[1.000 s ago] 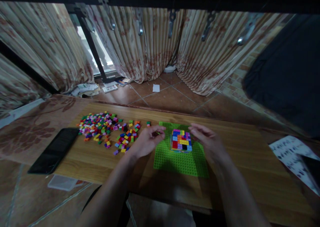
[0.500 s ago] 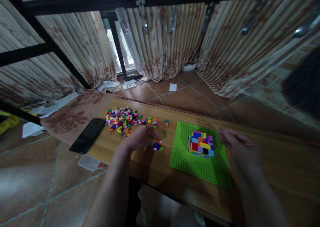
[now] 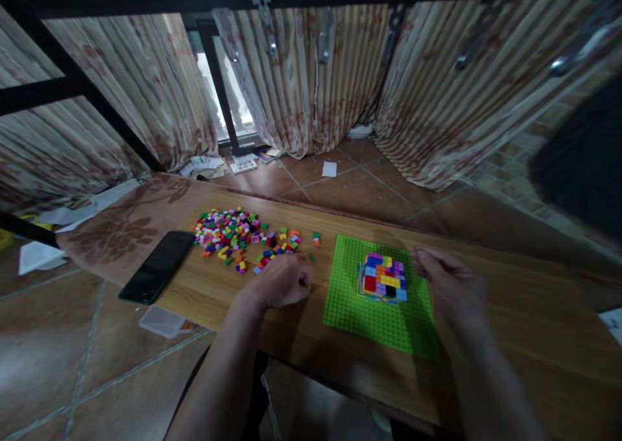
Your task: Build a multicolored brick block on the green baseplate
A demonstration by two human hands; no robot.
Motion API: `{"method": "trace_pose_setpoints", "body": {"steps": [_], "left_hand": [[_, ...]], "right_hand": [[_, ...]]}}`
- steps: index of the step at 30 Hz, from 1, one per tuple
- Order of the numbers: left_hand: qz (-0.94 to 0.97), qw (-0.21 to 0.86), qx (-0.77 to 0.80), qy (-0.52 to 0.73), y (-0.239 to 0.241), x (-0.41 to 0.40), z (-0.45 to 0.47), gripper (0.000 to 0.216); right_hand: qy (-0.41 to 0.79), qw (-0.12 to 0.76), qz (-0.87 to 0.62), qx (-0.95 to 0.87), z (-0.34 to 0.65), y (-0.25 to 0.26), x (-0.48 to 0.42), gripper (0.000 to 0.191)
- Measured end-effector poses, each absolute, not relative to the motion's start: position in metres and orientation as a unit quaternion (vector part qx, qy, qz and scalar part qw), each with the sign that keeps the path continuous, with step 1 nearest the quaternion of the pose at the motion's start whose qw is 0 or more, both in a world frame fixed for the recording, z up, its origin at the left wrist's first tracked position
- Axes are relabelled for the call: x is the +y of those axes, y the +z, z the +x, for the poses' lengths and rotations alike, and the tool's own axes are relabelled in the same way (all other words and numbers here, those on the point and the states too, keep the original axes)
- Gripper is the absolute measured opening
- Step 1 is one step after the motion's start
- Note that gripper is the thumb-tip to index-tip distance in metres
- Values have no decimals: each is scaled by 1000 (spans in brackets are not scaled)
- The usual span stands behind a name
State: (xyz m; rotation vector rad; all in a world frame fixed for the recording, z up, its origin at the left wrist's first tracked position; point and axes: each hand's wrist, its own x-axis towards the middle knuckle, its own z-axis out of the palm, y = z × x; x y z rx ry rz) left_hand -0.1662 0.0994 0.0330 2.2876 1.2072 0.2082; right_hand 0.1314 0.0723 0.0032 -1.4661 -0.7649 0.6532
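Note:
A green studded baseplate (image 3: 347, 305) lies on the wooden table, bearing a block of stacked multicoloured toy bricks (image 3: 383, 277). My left hand (image 3: 282, 282) is closed above the table, left of the baseplate, over the near end of the loose bricks. Its fingers curl inward, and what they hold, if anything, is hidden. By the right edge of the baseplate hovers my right hand (image 3: 449, 279), thumb and fingers pinched together close to the stack. Nothing I can name shows in that pinch. A pile of small loose bricks (image 3: 226, 230) spreads across the left half of the table.
A black phone (image 3: 158, 266) lies at the table's left end beside a brown patterned cloth (image 3: 121, 237). A single small brick (image 3: 316, 238) sits between the pile and the baseplate. Curtains (image 3: 311, 85) hang behind, and a dark shape (image 3: 583, 162) stands at the right.
My left hand has come nearer and turned, its fingers curling in more tightly beside the loose bricks. My right hand stays pinched by the baseplate. The whole view has shifted slightly.

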Motion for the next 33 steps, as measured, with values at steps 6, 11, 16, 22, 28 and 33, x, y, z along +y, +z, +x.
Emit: {"method": "trace_pose_setpoints", "body": {"steps": [6, 11, 16, 22, 28, 33], "left_hand": [[828, 341, 421, 147, 40, 104, -167, 10], [748, 457, 385, 289, 43, 102, -153, 9], [653, 632, 275, 315, 46, 90, -125, 18], [535, 768, 183, 301, 48, 81, -110, 23], [475, 803, 158, 324, 42, 83, -109, 31], [459, 813, 163, 319, 39, 82, -103, 30]], "right_hand": [[279, 655, -623, -325, 128, 11, 73, 18], [269, 693, -563, -363, 116, 23, 69, 11], [295, 635, -517, -492, 97, 37, 46, 8], [317, 515, -450, -658, 77, 55, 21, 17], [344, 490, -426, -678, 75, 57, 17, 27], [350, 510, -415, -667, 73, 55, 15, 28]]}}
